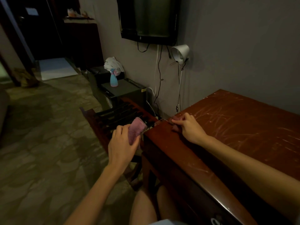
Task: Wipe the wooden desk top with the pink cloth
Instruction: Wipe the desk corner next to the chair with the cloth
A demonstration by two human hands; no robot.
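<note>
The pink cloth (136, 129) is folded in my left hand (121, 143), which grips it in the air just off the left end of the wooden desk top (235, 127). The desk top is glossy red-brown and covered with pale scratches. My right hand (190, 127) rests on the desk's far left corner with its fingers curled. Thumb and forefinger pinch a small dull-pink scrap (176, 118) that lies on the wood; I cannot make out what it is.
A dark slatted wooden rack (113, 114) stands against the desk's left end. Behind it a black box carries a blue and pink spray bottle (113, 79). A white clamp lamp (180, 53) and cables hang on the wall under a television (149, 18).
</note>
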